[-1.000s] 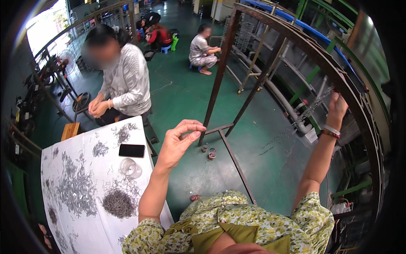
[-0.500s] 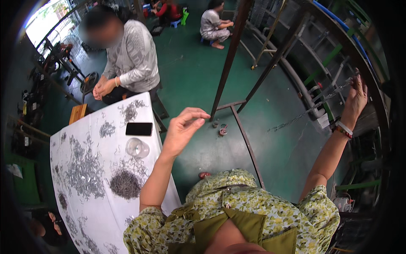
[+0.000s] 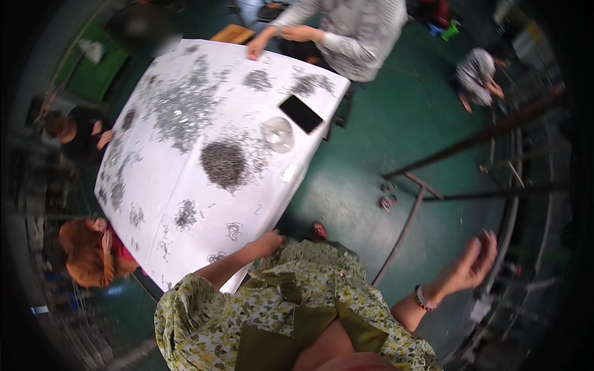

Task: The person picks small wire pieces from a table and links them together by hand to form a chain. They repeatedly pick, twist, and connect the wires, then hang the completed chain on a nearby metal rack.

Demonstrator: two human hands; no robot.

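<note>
My left hand [image 3: 268, 243] is low beside the near right edge of a white-covered table [image 3: 185, 232]. Its fingers are curled closed, and whatever may be inside them is hidden. Out over the floor to the right, my right hand [image 3: 468, 263] is raised with its fingers stretched and nothing visible in it. On the table lie a dark heap of small metal pieces [image 3: 224, 164], a broad spread of shiny grey ones [image 3: 184, 110] and smaller clusters, such as bent wire-like pieces [image 3: 233, 231] nearest my left hand.
A black phone [image 3: 301, 114] and a clear plastic cup [image 3: 278, 135] stand near the table's right edge. A co-worker in grey [image 3: 365, 40] is at the far side; others sit along the left. A dark metal frame [image 3: 402, 232] rises from the green floor on the right.
The view has turned left toward the table. My left hand has dropped and its fingers have curled in. My right hand has come down, away from the hanging chain-like strand.
</note>
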